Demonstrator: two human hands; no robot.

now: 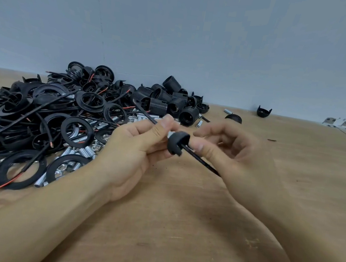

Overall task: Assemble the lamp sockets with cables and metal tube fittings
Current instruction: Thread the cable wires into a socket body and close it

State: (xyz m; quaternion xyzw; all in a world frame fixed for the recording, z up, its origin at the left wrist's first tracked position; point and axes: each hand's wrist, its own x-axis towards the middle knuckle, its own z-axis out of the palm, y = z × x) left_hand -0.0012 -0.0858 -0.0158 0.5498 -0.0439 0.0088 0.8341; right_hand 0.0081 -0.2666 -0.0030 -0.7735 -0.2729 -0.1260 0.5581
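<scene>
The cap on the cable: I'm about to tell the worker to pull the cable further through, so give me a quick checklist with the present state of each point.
1. Cable passes through the cap: ok, it shows on both sides.
2. Left hand holds the cap end: ok, fingers pinch there.
3. Right hand grips the cable: cannot tell, its fingers curl near the cable but contact is hidden.
4. Metal tube seated in the cap: cannot tell, only a silver glint shows.
5. Far cable end free of the pile: cannot tell.
</scene>
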